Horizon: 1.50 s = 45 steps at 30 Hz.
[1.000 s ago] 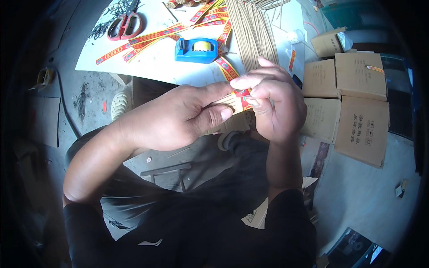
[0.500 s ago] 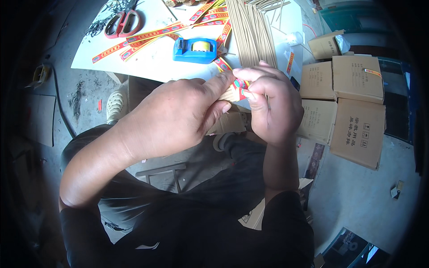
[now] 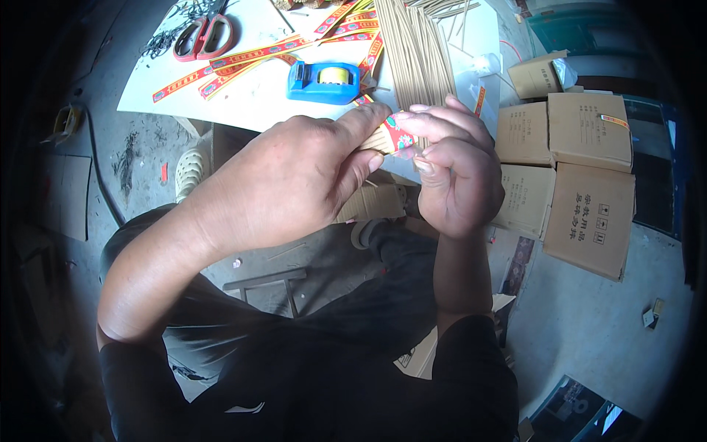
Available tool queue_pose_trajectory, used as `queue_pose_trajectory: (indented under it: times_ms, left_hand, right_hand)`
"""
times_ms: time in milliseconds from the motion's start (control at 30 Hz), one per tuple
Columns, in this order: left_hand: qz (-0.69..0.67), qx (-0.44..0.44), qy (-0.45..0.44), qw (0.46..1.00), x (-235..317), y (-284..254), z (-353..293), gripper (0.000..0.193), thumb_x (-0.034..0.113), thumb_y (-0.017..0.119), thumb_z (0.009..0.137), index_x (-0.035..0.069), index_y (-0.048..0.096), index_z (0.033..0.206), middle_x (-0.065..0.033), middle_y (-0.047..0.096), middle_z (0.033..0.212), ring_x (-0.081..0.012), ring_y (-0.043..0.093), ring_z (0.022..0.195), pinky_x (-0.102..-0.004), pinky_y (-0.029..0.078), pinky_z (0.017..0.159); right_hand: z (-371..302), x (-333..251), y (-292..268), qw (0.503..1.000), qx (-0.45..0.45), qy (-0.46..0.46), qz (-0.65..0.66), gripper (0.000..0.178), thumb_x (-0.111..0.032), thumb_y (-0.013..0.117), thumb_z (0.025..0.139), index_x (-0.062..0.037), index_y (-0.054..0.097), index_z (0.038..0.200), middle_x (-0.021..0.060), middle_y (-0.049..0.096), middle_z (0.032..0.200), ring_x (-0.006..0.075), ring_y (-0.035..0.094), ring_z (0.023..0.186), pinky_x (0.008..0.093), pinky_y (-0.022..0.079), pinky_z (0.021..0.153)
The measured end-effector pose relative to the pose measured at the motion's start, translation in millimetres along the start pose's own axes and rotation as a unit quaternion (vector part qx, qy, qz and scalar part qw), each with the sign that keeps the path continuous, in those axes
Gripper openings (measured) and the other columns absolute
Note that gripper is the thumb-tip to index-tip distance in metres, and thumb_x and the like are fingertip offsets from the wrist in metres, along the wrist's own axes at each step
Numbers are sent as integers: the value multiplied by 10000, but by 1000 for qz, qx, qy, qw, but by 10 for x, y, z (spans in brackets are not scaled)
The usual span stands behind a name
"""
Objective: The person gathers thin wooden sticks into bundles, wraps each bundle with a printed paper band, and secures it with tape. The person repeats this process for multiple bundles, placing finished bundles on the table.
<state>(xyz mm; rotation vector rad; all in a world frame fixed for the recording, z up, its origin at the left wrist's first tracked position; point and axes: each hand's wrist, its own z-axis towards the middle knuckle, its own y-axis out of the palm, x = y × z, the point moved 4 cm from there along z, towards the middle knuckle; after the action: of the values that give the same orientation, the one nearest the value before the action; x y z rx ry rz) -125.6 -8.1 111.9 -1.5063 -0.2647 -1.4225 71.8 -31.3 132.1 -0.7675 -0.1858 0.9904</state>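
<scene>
My left hand (image 3: 302, 173) is closed around a small bundle of thin tan incense sticks (image 3: 378, 142), thumb below and fingers on top. Around the bundle sits a red paper band (image 3: 403, 138) with a green and white pattern. At the band's right side my right hand (image 3: 465, 180) is closed on the bundle, fingers curled and thumb tip near the band's lower edge. A shiny clear bit, perhaps tape, shows by that thumb. Just beyond my hands on the white table stands a blue tape dispenser (image 3: 313, 92) with a yellow-cored roll.
Loose incense sticks (image 3: 416, 55) lie piled at the table's far right. Red and yellow paper strips (image 3: 254, 56) and red-handled scissors (image 3: 204, 38) lie left of them on the white table (image 3: 147, 87). Cardboard boxes (image 3: 589, 132) are stacked on the right. My legs are below.
My right hand has shifted slightly right and down from the band, its fingers less bent over it. More of the red band shows between my hands. My left hand has barely moved.
</scene>
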Motion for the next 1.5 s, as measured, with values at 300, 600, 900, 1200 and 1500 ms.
queue_pose_trajectory:
  times_ms: [300,600,900,1200,1500]
  left_hand:
    - [-46,-35,-43,997,80,-90,23,394,194,621,1071,-62,594,1369,-259,695,799,-429,724,806,-480,573,743]
    - [-100,-31,-40,994,12,-7,-2,432,200,619,1075,-65,573,1413,-265,703,836,-424,725,820,-465,575,771]
    - [-17,-20,20,999,-40,79,-51,417,200,615,1059,-79,587,1367,-273,693,829,-452,711,836,-524,568,778]
    - [58,-37,23,997,-13,31,-51,409,195,623,1043,-55,600,1366,-247,695,805,-436,714,792,-517,577,730]
    - [92,-14,29,995,-12,49,-42,445,198,626,1042,-52,592,1409,-239,703,818,-427,718,779,-509,584,729]
  right_hand:
    - [24,-50,-48,1000,2,7,-19,215,-35,770,872,-84,605,1000,114,807,1102,307,757,1073,513,544,1051]
    - [31,-39,-29,1000,19,2,-5,178,-53,758,887,-96,605,967,115,809,1091,306,761,1066,510,543,1052]
    - [13,2,29,998,-29,49,15,79,-77,707,945,-85,629,938,69,809,1051,295,750,978,517,553,1025]
    - [51,-24,23,993,-42,94,49,125,-34,748,932,-14,648,1005,155,776,1043,303,757,919,398,621,847]
    - [41,-38,40,983,-49,158,76,126,-25,723,979,21,607,994,239,763,1141,302,758,1006,389,602,898]
